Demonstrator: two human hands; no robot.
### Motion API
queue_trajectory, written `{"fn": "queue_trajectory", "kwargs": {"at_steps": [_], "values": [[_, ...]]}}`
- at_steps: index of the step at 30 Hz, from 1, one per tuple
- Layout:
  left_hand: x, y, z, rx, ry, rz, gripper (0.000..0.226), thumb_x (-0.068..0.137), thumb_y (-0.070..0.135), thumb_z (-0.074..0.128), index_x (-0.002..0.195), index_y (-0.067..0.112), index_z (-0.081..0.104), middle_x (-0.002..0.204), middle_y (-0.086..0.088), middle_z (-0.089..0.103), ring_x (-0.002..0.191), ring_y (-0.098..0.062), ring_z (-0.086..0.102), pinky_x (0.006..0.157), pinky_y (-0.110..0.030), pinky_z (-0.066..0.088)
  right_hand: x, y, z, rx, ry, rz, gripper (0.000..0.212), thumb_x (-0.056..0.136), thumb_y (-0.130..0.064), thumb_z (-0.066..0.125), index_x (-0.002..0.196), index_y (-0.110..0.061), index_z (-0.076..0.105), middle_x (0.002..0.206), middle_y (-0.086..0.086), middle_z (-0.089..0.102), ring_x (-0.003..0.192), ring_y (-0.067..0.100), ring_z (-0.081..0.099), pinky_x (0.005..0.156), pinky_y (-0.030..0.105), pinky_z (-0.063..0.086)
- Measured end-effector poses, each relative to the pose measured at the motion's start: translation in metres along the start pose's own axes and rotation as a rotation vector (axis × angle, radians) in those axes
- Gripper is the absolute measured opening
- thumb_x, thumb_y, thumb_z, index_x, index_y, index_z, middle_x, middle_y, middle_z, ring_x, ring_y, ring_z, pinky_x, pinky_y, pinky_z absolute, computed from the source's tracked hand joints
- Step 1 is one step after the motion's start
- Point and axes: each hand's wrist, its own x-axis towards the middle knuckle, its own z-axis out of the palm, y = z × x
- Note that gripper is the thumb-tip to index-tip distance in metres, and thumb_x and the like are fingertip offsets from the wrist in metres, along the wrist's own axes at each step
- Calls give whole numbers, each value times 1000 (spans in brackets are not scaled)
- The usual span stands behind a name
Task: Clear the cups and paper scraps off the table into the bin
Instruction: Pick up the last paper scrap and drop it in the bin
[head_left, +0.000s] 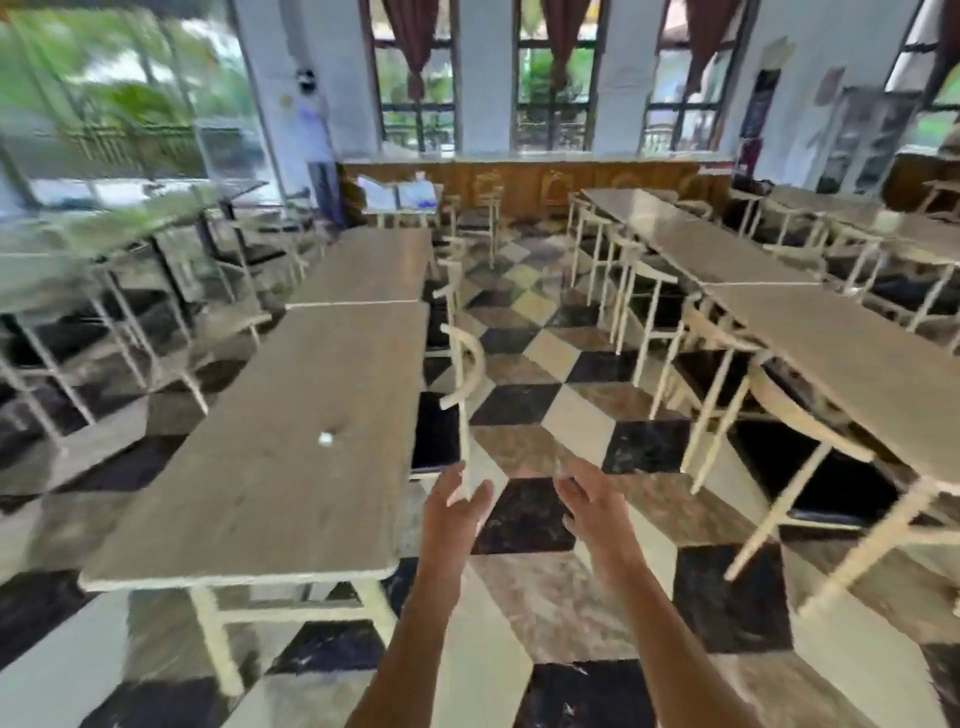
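Frame blurred by motion. Left hand (457, 512) and right hand (597, 512) both raised over the chequered floor (550, 415), fingers (574, 491) spread wide, holding nothing. One small white scrap (325, 438), paper or cup I cannot tell, lies on the long worktop (291, 467), right of its centre, well apart from both hands. Chair (465, 374) beside worktop's right edge.
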Motion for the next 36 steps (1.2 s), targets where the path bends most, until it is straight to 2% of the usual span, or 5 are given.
{"fn": "queue_trajectory", "kwargs": {"at_steps": [3,11,18,23,36], "values": [[29,2,-77,-7,121,21,46,92,8,69,136,3,56,135,-16,60,123,-35,59,105,-49,48,32,-10,77,-44,-102,38,52,98,-31,60,146,-18,46,152,5,48,140,23,45,119,50,35],[85,-14,-201,-69,331,-31,51,90,27,72,138,23,55,137,-2,58,112,-17,63,96,-40,50,102,-11,210,-65,-278,54,60,95,-35,62,149,-19,43,154,0,45,141,20,46,116,52,39],[184,-29,-233,-51,405,-110,52,89,29,73,137,24,56,141,-10,58,128,-30,56,110,-58,43,199,12,282,-58,-347,103,60,95,-39,62,149,-19,42,155,2,45,141,22,45,116,52,39],[260,-41,-247,-52,424,-204,55,90,27,72,141,21,54,144,-16,54,128,-34,54,111,-57,42,276,30,325,-4,-353,235,58,94,-31,66,146,-17,45,151,6,50,135,24,52,101,43,50],[403,-88,-262,-24,317,-392,65,75,39,74,133,17,58,134,-18,60,124,-32,58,105,-52,47,370,81,404,-106,-360,403,58,96,-25,62,149,-9,42,153,13,47,140,27,47,115,52,42]]}}
